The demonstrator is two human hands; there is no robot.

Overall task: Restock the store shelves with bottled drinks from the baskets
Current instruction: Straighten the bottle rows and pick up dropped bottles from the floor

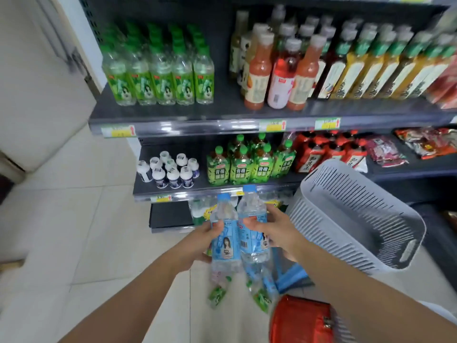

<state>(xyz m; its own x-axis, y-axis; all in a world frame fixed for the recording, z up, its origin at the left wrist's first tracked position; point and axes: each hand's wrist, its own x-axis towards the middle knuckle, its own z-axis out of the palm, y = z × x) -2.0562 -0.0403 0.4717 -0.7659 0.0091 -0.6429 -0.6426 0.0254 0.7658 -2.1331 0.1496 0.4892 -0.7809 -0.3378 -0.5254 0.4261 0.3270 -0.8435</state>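
Blue-labelled clear plastic: two drinks bottles with blue caps, upright, side by side and touching, held low in front of the shelving. Left hand [201, 240] grips the left bottle [225, 246] round the label, thumb across the front. Right hand [275, 232] grips the right bottle [251, 206] the same way, thumb on the label. Hands are close together, only the bottles between them. Both caps sit about level with the front rim of the middle shelf [173, 195].

Grey basket [358, 219], slatted, is tilted toward the camera, just right of the right hand. Red basket [301, 320] is at the bottom edge, beside the right forearm. Clear bottles with green labels [217, 295] show below the held pair, blurred; cannot tell what they lie in.

Middle shelf: small white bottles [170, 169] left, green tea bottles [247, 167] centre, red bottles [329, 152] next, snack packets [385, 152] right. Upper shelf [197, 125]: green-labelled clear bottles [158, 78] left, orange and pink juice bottles [279, 73] centre, yellow-labelled bottles [371, 70] right. Pale tiled floor [86, 231] left of the shelving.
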